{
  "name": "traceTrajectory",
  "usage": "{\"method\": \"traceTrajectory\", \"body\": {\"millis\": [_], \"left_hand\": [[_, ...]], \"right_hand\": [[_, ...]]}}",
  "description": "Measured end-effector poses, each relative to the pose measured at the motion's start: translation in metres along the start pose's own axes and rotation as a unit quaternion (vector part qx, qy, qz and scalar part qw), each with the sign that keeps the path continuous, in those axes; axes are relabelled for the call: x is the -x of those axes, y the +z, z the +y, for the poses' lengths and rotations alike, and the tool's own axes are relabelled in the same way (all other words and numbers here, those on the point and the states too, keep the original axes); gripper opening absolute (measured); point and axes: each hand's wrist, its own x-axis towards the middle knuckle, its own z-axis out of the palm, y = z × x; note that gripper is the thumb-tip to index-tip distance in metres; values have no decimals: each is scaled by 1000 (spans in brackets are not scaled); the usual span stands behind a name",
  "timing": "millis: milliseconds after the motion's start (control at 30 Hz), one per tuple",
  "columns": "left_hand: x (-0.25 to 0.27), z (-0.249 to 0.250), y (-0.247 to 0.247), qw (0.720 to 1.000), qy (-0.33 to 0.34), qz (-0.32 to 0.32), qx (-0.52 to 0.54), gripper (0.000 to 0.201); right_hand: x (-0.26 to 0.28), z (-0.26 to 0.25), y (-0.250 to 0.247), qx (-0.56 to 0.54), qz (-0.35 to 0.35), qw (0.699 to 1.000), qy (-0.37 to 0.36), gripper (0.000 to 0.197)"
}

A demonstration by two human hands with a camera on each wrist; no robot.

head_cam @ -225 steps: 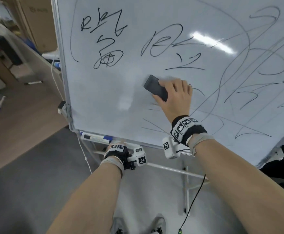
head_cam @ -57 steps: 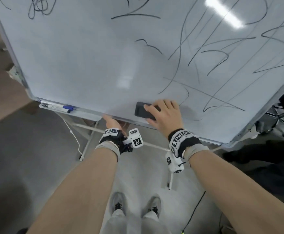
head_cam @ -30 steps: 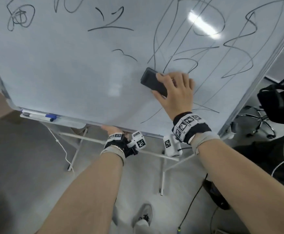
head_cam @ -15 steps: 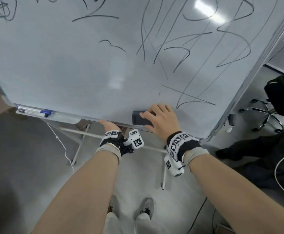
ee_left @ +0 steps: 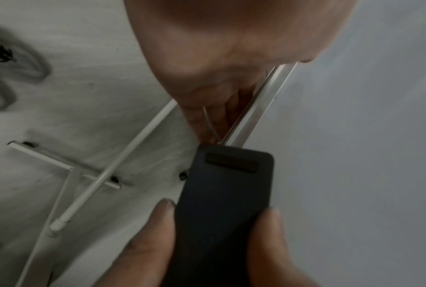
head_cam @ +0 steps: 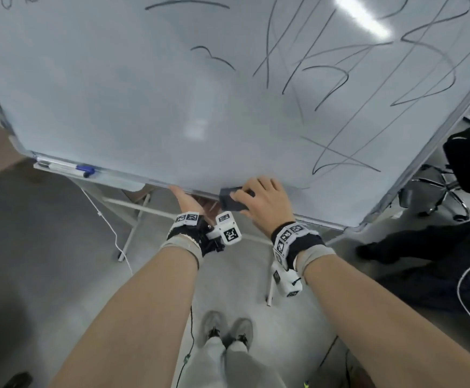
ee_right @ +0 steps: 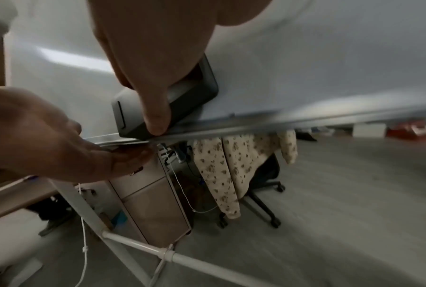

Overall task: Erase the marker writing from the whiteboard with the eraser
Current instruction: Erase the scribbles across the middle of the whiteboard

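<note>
Gripping the eraser (head_cam: 229,201) at the whiteboard's (head_cam: 116,93) bottom edge, the right hand (head_cam: 266,204) sits below-left of remaining writing (head_cam: 337,161); the left hand (head_cam: 185,200) clasps that edge alongside.

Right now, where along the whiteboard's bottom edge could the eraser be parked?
Free: marker tray between blue-capped marker and left hand. Crowded: bottom rail where both hands meet, right hand gripping eraser.
</note>
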Motion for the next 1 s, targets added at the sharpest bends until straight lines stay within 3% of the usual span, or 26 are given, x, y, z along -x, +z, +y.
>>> {"method": "traceTrajectory", "body": {"millis": [100, 200, 300, 367, 400, 533, 633, 733, 833, 933, 1000], "left_hand": [[-4, 0, -3, 999, -26, 29, -13, 119], [-32, -1, 0, 998, 17, 58, -19, 113], [-137, -23, -12, 992, -28, 105, -57, 153], [-205, -48, -15, 991, -61, 112, -47, 165], [-209, -53, -10, 991, -61, 109, -54, 166], [-119, -43, 8, 985, -24, 133, -107, 155], [-45, -30, 22, 991, -1, 120, -63, 141], [12, -19, 37, 990, 26, 131, -41, 114], [15, -26, 41, 984, 39, 157, -78, 101], [9, -44, 48, 988, -6, 128, -85, 113], [-37, -70, 52, 989, -4, 120, -85, 131]], "right_hand": [[1, -1, -5, 17, 3, 1000, 1, 47], [-7, 15, -35, 46, 61, 997, 31, 51], [-15, 46, -77, 65, 150, 979, 123, 48], [-15, 67, -100, 71, 195, 959, 195, 44], [-13, 76, -109, 68, 213, 950, 220, 44], [-2, 79, -101, 37, 211, 954, 211, 42], [20, 68, -66, 11, 115, 982, 149, 46], [50, 50, -33, -6, 18, 993, 116, 53], [66, 45, -34, -3, -23, 992, 124, 55], [60, 66, -67, 17, 30, 989, 140, 55], [49, 89, -97, 31, 81, 982, 168, 54]]}}
